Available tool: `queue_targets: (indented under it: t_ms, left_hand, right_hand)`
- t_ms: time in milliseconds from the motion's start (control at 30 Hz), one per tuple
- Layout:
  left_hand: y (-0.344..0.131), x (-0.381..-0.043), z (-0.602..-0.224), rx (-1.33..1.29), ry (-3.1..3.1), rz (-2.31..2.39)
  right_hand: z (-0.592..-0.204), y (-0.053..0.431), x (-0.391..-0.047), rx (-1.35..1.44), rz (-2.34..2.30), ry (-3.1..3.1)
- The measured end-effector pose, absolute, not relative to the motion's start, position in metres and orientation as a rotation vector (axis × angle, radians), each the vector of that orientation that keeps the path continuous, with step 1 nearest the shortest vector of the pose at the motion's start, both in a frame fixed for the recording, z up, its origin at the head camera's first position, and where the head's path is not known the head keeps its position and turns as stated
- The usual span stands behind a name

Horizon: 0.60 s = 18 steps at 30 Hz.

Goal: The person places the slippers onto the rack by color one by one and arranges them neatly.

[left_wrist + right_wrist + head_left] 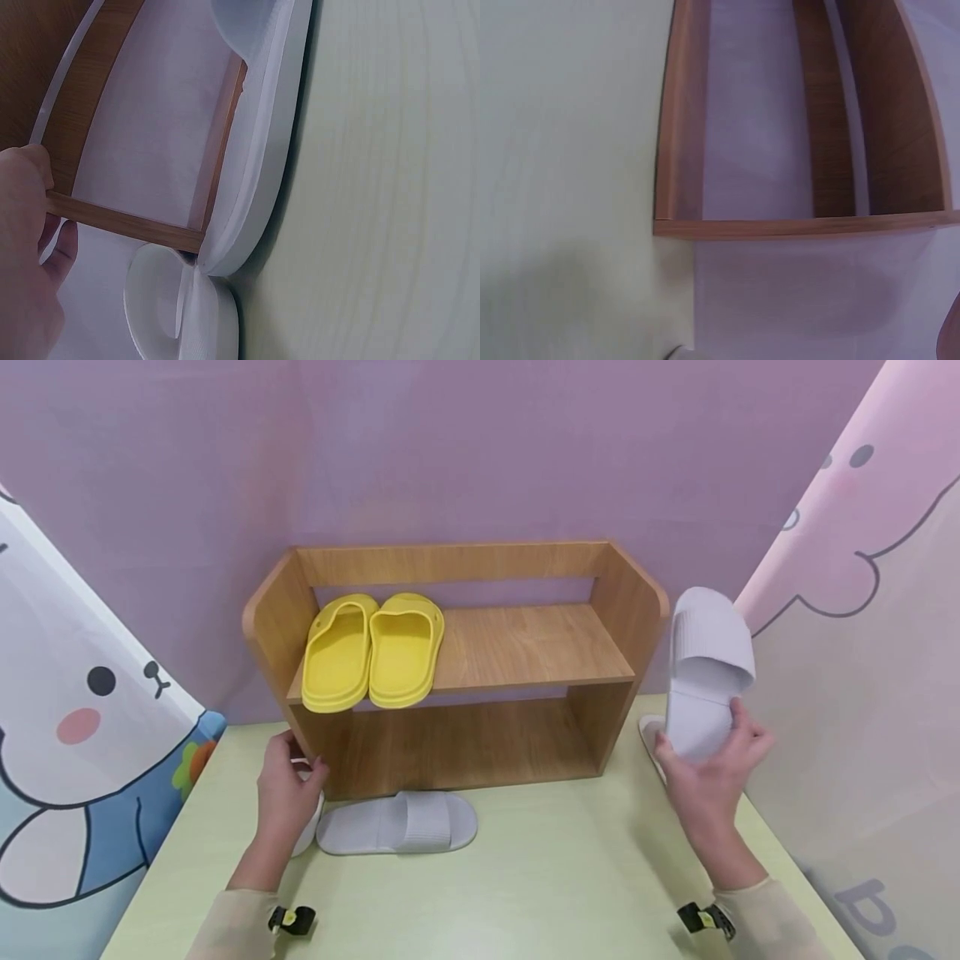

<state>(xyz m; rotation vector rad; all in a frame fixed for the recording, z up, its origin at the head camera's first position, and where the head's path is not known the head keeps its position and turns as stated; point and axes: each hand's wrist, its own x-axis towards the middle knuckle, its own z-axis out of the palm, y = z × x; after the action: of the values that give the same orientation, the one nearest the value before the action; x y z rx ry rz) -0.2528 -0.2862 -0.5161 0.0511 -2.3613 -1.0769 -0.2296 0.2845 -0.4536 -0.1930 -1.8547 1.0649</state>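
My right hand (712,772) holds a pale grey slide slipper (711,627) upright beside the rack's right end, thumb on one edge and fingers on the other. On the left, my left hand (288,793) pinches the front edge of the wooden shoe rack's (525,647) left side panel; the left wrist view shows thumb and fingers (66,244) on either side of that board. Another grey slide slipper (397,823) lies sideways before the rack. A pale slipper (310,828) beside it is partly hidden by my left hand.
Two yellow clogs (405,652) stand on the left of the upper shelf (532,643). A further pale slipper (651,735) lies at the right, mostly behind the held one. Purple cloth (465,452) hangs behind the rack, with printed cloths at both sides of the table (540,877).
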Motion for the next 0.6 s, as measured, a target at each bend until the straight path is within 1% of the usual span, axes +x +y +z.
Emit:
queue_targets:
  t_ms: [200, 433, 600]
  left_hand:
    - [-0.288, -0.254, -0.519, 0.027, -2.344, -1.054]
    - [-0.288, -0.254, -0.519, 0.026, -2.344, -1.054]
    - [-0.287, -0.253, -0.518, 0.032, -2.348, -1.057]
  right_hand:
    - [-0.441, 0.28, -0.225, -0.112, 1.05, -1.77]
    - [-0.412, 0.257, -0.208, -0.023, 1.066, -1.73]
    - [-0.401, 0.247, -0.204, 0.0, 1.105, -1.688]
